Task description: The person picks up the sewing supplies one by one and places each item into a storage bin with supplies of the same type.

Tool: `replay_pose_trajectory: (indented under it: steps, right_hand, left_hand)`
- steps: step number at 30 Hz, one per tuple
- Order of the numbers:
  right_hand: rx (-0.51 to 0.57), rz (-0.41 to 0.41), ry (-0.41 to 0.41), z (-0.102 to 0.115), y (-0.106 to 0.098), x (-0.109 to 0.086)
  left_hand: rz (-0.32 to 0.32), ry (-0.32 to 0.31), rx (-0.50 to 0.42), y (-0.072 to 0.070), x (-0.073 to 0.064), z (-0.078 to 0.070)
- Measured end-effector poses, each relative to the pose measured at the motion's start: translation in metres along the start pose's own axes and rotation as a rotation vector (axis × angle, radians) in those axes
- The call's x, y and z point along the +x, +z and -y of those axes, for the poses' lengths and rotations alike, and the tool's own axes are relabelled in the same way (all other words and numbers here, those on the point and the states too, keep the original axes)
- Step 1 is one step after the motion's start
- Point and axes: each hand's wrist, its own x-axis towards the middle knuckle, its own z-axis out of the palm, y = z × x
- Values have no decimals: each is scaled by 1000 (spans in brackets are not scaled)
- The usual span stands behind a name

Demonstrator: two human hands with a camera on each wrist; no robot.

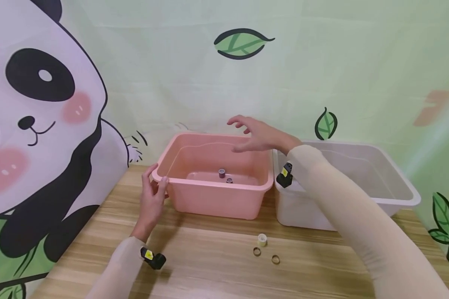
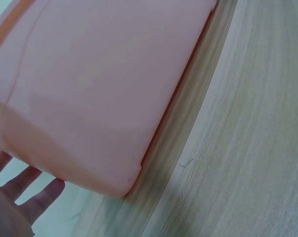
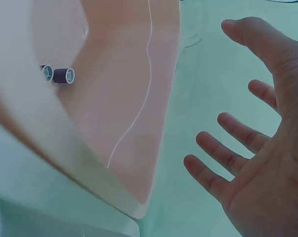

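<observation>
A pink plastic bin (image 1: pixel 213 199) stands on the wooden table. My left hand (image 1: pixel 152 203) grips its left front corner, with the thumb near the rim and fingers along the end wall; in the left wrist view, fingertips (image 2: pixel 52 190) touch the outside. My right hand (image 1: pixel 260 135) hovers above the bin's right part, fingers spread and slightly bent, holding nothing. Inside the bin lie two small dark thread spools (image 1: pixel 222 173), also visible in the right wrist view as a dark spool (image 3: pixel 64 75) beside another.
A white bin (image 1: pixel 303 207) stands right of the pink one, under my right forearm. On the table in front lie a cream spool (image 1: pixel 262 239) and two rings, one ring (image 1: pixel 257 251) left of the other ring (image 1: pixel 275 259). A panda-printed cloth (image 1: pixel 164 83) hangs behind.
</observation>
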Motion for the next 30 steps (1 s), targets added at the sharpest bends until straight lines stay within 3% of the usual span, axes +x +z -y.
replay_pose_trajectory:
  steps: [18, 30]
  right_hand:
    - [14, 7, -60, -6, -4, -38]
    - [-16, 1, -93, 0, -6, -77]
  left_hand:
    - [7, -4, 13, -1, 0, 3]
    - [4, -4, 12, 1, 0, 2]
